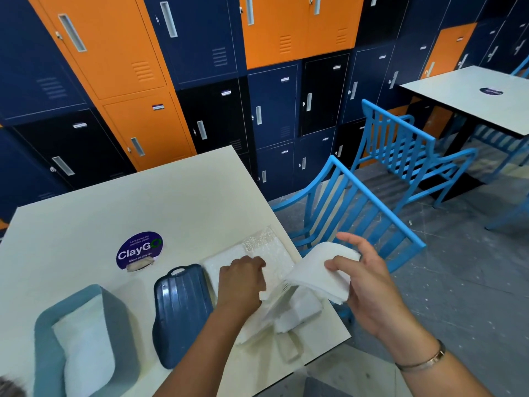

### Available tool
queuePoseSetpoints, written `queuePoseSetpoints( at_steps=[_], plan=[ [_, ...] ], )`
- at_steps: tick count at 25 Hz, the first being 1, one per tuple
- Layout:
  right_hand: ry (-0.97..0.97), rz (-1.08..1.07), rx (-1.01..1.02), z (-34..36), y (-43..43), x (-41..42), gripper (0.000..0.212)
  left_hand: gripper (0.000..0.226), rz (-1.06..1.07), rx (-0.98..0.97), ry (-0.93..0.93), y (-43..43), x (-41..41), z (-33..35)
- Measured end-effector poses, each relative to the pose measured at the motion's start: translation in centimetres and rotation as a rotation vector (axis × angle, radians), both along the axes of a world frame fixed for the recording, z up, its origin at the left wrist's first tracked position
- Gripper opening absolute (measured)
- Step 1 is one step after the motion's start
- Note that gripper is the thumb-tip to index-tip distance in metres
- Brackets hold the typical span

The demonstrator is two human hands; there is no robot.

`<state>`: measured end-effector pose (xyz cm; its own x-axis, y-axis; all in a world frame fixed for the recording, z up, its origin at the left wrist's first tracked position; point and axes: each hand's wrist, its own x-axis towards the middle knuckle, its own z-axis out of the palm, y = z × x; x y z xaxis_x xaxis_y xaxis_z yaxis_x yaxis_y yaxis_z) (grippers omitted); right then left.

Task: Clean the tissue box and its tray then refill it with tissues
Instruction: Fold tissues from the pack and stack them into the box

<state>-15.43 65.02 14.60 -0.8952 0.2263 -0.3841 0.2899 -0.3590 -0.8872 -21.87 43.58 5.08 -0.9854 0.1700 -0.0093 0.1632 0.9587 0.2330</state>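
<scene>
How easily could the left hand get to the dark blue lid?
Probably easily: the lid lies right beside the left hand, nothing between them, though that hand now grips the tissue pack.

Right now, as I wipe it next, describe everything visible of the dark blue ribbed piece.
The dark blue ribbed piece looks like glossy hard plastic, oblong with rounded corners, lengthwise ridges and a small loop handle at its far end. It lies flat on the pale table between the light blue tissue box and the white tissue pack. The left forearm crosses its near right corner.
</scene>
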Motion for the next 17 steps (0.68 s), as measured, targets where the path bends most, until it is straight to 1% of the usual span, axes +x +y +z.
queuePoseSetpoints(
  at_steps=[1, 3, 4, 5, 6, 7, 8, 9, 10, 11, 13, 14, 15, 16, 17],
  plan=[
    [0.000, 0.025, 0.021, 0.1, -0.3, 0.0, 0.043, 0.038, 0.094, 0.222, 0.001, -0.5, 0.5, 0.9],
    [0.000, 0.050, 0.052, 0.3, -1.0, -0.1, 0.035, 0.031, 0.281, 0.738, 0.004, -1.4, 2.2, 2.7],
    [0.001, 0.059, 0.060, 0.5, -1.3, -0.1, 0.034, 0.027, 0.279, 0.926, 0.032, -2.0, 3.5, 3.6],
    [0.003, 0.079, 0.059, 0.7, -1.8, -0.1, 0.034, 0.030, 0.173, 0.996, 0.061, -2.5, 5.0, 4.8],
    [0.002, 0.107, 0.045, 1.0, -2.5, -0.1, 0.034, 0.043, 0.038, 0.967, 0.071, -2.9, 6.4, 5.6],
    [0.001, 0.135, 0.014, 1.1, -3.0, 0.0, 0.033, 0.057, -0.085, 0.897, 0.069, -3.1, 7.7, 5.9],
    [0.002, 0.164, -0.025, 1.3, -3.6, 0.1, 0.033, 0.064, -0.160, 0.820, 0.074, -3.1, 8.4, 5.9],
    [0.007, 0.202, -0.069, 1.5, -4.5, 0.2, 0.033, 0.062, -0.184, 0.787, 0.093, -3.1, 8.8, 5.7],
    [0.017, 0.240, -0.118, 1.8, -5.4, 0.3, 0.031, 0.055, -0.166, 0.812, 0.134, -2.9, 9.1, 5.5],
    [0.039, 0.273, -0.168, 2.0, -6.1, 0.4, 0.030, 0.045, -0.118, 0.894, 0.157, -2.6, 9.3, 5.2],
    [0.104, 0.318, -0.208, 1.9, -7.5, 0.6, 0.031, 0.032, 0.085, 1.128, 0.128, -2.5, 9.8, 4.9],
    [0.147, 0.324, -0.154, 1.5, -8.1, 0.8, 0.036, 0.027, 0.215, 1.218, 0.088, -2.9, 9.9, 4.7],
    [0.201, 0.327, 0.001, 0.5, -8.4, 1.0, 0.042, 0.024, 0.330, 1.292, 0.028, -3.4, 10.1, 4.5],
    [0.260, 0.350, 0.217, -0.5, -8.7, 1.2, 0.047, 0.022, 0.412, 1.340, -0.036, -4.0, 10.4, 4.3],
    [0.311, 0.442, 0.403, -1.4, -9.2, 1.5, 0.055, 0.020, 0.461, 1.379, -0.092, -4.7, 10.7, 4.0]
  ],
)
